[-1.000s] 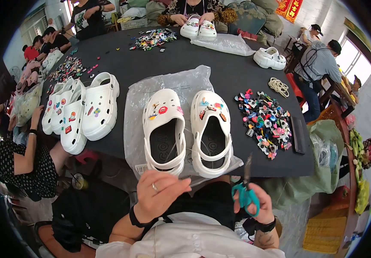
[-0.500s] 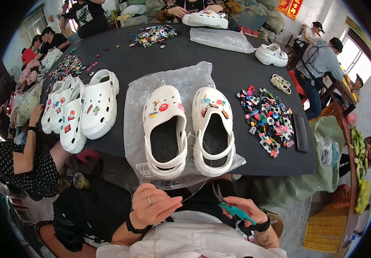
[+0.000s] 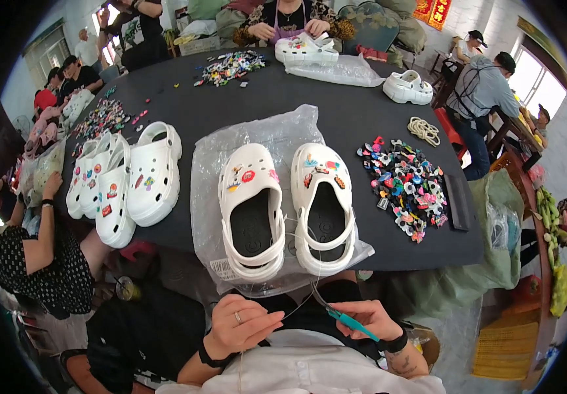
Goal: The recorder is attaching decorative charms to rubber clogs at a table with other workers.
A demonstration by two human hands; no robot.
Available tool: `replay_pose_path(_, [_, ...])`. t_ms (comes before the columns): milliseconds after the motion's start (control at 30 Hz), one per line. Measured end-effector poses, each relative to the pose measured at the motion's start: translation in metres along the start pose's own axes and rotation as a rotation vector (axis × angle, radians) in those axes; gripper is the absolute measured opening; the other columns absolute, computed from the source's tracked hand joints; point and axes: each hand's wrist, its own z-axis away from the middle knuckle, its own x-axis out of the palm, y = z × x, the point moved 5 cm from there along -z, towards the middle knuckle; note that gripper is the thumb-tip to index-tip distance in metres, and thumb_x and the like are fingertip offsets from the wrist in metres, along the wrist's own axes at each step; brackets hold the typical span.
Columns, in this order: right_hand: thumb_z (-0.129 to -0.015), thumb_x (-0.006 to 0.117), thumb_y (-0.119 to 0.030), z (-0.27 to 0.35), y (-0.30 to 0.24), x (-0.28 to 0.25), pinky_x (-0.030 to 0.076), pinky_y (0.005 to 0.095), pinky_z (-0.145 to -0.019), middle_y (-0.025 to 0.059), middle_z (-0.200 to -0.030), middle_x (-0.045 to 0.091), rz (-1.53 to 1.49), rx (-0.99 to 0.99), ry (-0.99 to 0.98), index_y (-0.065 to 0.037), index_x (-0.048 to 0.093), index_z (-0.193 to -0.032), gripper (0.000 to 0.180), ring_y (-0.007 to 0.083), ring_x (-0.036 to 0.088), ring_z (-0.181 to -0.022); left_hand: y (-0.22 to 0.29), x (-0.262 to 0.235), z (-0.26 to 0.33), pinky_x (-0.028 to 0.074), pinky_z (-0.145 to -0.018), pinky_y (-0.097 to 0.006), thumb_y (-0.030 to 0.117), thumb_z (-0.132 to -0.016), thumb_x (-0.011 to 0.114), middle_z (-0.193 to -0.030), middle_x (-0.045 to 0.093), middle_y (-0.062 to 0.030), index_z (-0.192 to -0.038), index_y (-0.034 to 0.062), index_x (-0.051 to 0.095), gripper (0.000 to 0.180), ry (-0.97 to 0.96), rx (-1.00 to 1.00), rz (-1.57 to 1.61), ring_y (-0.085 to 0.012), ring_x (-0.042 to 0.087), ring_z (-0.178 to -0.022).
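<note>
My left hand [image 3: 242, 325] is closed, pinching a thin pale cord [image 3: 302, 305] that runs up toward a pair of white clogs. In my right hand [image 3: 376, 322] are scissors [image 3: 355, 324] with teal handles, their dark blades pointing up at the cord. The blades look nearly closed, and I cannot tell whether they touch it. Just beyond my hands, the left clog [image 3: 256, 155] and right clog [image 3: 301, 190] stand side by side, toes away from me, with colourful charms on their uppers. Beneath them lies a clear plastic bag [image 3: 206, 197].
A heap of charms [image 3: 409, 190], a black oblong block [image 3: 456, 202] and a cord bundle [image 3: 424, 131] lie to the right. More decorated white clogs [image 3: 153, 190] stand left. Across the dark table [image 3: 296, 92], a person's hands touch another clog [image 3: 309, 50]. Another person sits at left.
The scissors have swung leftward, bringing their blades from apart to nearly together beside the cord. My left hand has shifted slightly down and right. The whole view has shifted a little.
</note>
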Motion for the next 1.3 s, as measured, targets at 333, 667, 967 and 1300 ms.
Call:
replay_pose_path(333, [-0.083,0.075,0.002,0.008,-0.017,-0.008,0.052,0.025,-0.082,0.0069,-0.125,0.068,0.417,-0.057,0.055,-0.001,0.054,-0.143,0.064,0.008,0.064,-0.09,-0.007,-0.01,0.002,0.047,-0.064,-0.031,0.012,-0.067,0.085,-0.084,0.068,0.0019,-0.092,0.0139,0.078,0.027,-0.012,0.005,-0.073,-0.0171,0.067,-0.078])
replay_pose_path(667, [-0.074,0.083,-0.005,0.029,-0.092,-0.061,0.051,0.0298,-0.077,0.0071,-0.098,0.07,1.211,-0.402,1.031,-0.006,0.063,-0.127,0.056,0.0186,0.066,-0.088,-0.035,-0.11,0.06,0.047,-0.066,-0.037,0.004,-0.092,0.057,-0.081,0.063,-0.0157,-0.079,-0.0043,0.06,0.015,0.705,-0.2,-0.485,-0.0296,0.059,-0.073])
replay_pose_path(967, [-0.072,0.082,-0.011,-0.001,-0.099,-0.068,0.05,0.0413,-0.084,0.0104,-0.105,0.066,1.553,-0.261,0.893,-0.004,0.073,-0.104,0.034,0.0312,0.062,-0.097,-0.059,-0.135,0.08,0.048,-0.062,-0.022,0.011,-0.102,0.055,-0.076,0.06,-0.0104,-0.115,-0.0099,0.057,0.024,0.893,-0.493,0.25,-0.0167,0.059,-0.065])
replay_pose_path(1300, [-0.084,0.075,-0.008,-0.002,-0.092,-0.064,0.05,0.0413,-0.089,0.013,-0.107,0.065,1.528,-0.315,0.891,-0.001,0.072,-0.108,0.025,0.033,0.062,-0.101,-0.044,-0.17,0.078,0.042,-0.089,-0.032,0.028,-0.107,0.049,-0.095,0.052,-0.0113,-0.102,0.0009,0.048,0.028,1.413,-0.147,-0.063,-0.0211,0.05,-0.088])
